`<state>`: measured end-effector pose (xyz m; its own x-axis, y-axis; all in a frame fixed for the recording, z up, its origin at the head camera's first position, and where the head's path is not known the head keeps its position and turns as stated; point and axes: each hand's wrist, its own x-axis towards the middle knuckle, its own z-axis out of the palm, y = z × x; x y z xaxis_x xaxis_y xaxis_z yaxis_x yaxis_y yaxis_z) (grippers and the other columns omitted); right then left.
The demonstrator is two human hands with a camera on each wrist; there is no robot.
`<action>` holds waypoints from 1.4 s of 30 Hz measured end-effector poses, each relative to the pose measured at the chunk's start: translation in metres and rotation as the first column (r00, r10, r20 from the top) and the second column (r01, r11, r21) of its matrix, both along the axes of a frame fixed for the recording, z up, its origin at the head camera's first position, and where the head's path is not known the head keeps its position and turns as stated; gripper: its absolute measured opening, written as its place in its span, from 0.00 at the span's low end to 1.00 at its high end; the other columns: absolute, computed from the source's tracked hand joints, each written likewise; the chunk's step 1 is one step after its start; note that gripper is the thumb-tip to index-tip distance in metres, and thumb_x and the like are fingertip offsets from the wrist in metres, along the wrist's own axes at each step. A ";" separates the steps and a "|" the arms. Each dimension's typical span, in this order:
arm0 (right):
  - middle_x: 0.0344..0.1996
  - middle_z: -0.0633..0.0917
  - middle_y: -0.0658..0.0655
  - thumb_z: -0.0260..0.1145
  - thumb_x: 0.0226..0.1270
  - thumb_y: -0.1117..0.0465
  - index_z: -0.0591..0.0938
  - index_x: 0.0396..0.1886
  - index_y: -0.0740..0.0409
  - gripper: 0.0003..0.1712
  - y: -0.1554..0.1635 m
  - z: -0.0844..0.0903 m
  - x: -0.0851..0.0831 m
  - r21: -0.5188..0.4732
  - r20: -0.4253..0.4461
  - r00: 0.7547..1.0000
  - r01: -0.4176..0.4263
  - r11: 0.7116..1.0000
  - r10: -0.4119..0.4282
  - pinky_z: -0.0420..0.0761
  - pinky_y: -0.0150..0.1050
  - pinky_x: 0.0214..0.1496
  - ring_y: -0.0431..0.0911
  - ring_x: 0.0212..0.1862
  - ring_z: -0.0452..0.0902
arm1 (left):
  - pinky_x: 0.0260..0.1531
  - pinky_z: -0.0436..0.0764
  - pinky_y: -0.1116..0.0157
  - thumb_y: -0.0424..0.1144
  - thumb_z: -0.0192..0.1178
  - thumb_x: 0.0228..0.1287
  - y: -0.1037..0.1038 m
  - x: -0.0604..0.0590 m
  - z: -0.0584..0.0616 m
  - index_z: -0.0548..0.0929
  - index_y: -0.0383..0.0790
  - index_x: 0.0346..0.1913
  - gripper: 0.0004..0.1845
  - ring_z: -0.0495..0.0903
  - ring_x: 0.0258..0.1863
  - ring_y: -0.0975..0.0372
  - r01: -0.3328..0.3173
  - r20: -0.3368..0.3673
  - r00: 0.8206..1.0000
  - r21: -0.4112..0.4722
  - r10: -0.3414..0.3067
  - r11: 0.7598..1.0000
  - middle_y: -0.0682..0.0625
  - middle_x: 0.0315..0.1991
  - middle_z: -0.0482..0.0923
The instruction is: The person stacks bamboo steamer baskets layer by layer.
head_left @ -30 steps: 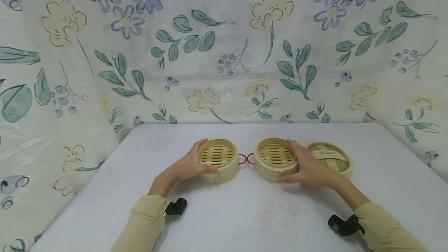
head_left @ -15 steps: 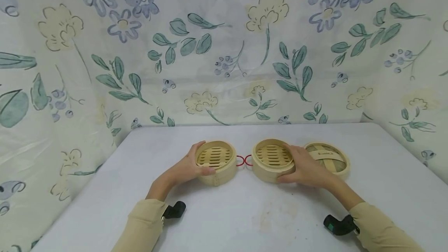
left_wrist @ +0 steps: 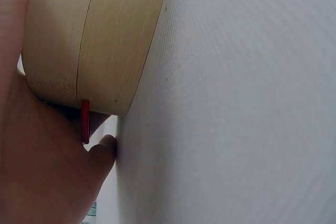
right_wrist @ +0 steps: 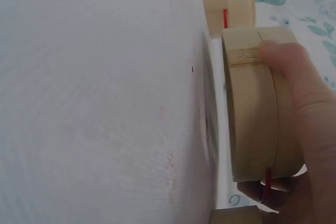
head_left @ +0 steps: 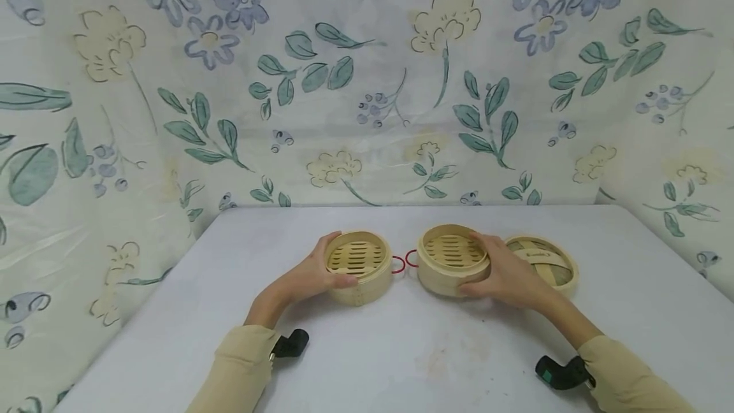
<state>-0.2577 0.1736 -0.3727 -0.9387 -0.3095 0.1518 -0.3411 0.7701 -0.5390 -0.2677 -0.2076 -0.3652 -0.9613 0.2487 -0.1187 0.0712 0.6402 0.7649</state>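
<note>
Two round bamboo steamer baskets with slatted floors stand side by side in the head view. My left hand (head_left: 309,276) grips the left steamer basket (head_left: 369,289), thumb in front and fingers round its far side. My right hand (head_left: 504,279) holds the right steamer basket (head_left: 438,279) in the same way. In the right wrist view a narrow gap shows between this basket (right_wrist: 254,114) and the table. The left basket (left_wrist: 107,40) sits against the tabletop. Red handles stick out from both baskets; the left one's handle (head_left: 398,265) lies slightly lower than the right one's (head_left: 410,258).
A woven bamboo steamer lid (head_left: 559,273) lies on the white table (head_left: 401,362), just right of my right hand. Flower-printed cloth (head_left: 390,94) hangs behind and at both sides. Black wrist cameras (head_left: 291,343) stick out from the sleeves.
The right basket has risen slightly with my right hand, so its red handle now stands higher than the left one's. My left hand and its basket stay in place.
</note>
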 end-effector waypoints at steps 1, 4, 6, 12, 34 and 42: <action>0.70 0.65 0.65 0.76 0.44 0.31 0.57 0.77 0.56 0.66 0.000 0.000 0.001 -0.004 -0.001 1.000 0.006 1.000 -0.006 0.70 0.65 0.62 0.63 0.67 0.66 | 0.69 0.53 0.38 0.64 0.72 0.45 0.001 0.000 0.000 0.41 0.55 0.78 0.64 0.55 0.74 0.48 0.003 -0.004 1.000 -0.004 -0.003 1.000 0.41 0.74 0.57; 0.70 0.65 0.66 0.76 0.46 0.32 0.57 0.77 0.56 0.65 -0.002 0.001 0.003 -0.022 -0.015 1.000 0.007 1.000 -0.007 0.70 0.65 0.62 0.63 0.67 0.67 | 0.69 0.53 0.38 0.64 0.72 0.45 0.003 0.000 -0.001 0.42 0.56 0.78 0.64 0.55 0.74 0.48 -0.006 -0.008 1.000 -0.013 0.006 1.000 0.41 0.74 0.58; 0.69 0.66 0.66 0.76 0.47 0.33 0.57 0.77 0.56 0.64 -0.005 0.001 0.003 -0.030 -0.032 0.999 0.005 1.000 -0.006 0.71 0.65 0.62 0.63 0.67 0.67 | 0.69 0.54 0.38 0.64 0.72 0.45 0.003 0.001 -0.001 0.42 0.55 0.78 0.64 0.56 0.74 0.47 -0.008 -0.014 1.000 -0.019 0.008 1.000 0.40 0.73 0.59; 0.69 0.67 0.66 0.74 0.48 0.32 0.57 0.77 0.55 0.63 -0.019 0.004 0.001 -0.062 -0.064 0.998 -0.018 0.998 0.014 0.71 0.64 0.62 0.63 0.68 0.66 | 0.69 0.56 0.40 0.61 0.74 0.45 0.004 0.004 -0.002 0.43 0.53 0.78 0.63 0.59 0.72 0.48 -0.030 -0.023 0.999 0.005 0.030 1.000 0.40 0.71 0.62; 0.70 0.65 0.65 0.76 0.50 0.37 0.55 0.77 0.55 0.62 -0.038 0.020 -0.004 -0.170 -0.088 0.995 -0.066 0.983 0.051 0.67 0.62 0.67 0.60 0.70 0.63 | 0.69 0.58 0.42 0.62 0.74 0.44 0.006 0.005 -0.002 0.45 0.50 0.77 0.63 0.62 0.71 0.49 -0.048 -0.040 0.998 0.001 0.048 0.999 0.40 0.70 0.65; 0.69 0.65 0.66 0.77 0.49 0.39 0.56 0.77 0.54 0.62 -0.057 0.024 -0.002 -0.194 -0.064 0.995 -0.092 0.977 0.081 0.68 0.62 0.66 0.60 0.69 0.65 | 0.69 0.58 0.42 0.60 0.74 0.45 0.006 0.004 -0.003 0.44 0.50 0.78 0.63 0.63 0.70 0.49 -0.042 -0.044 0.998 0.012 0.042 0.999 0.39 0.70 0.64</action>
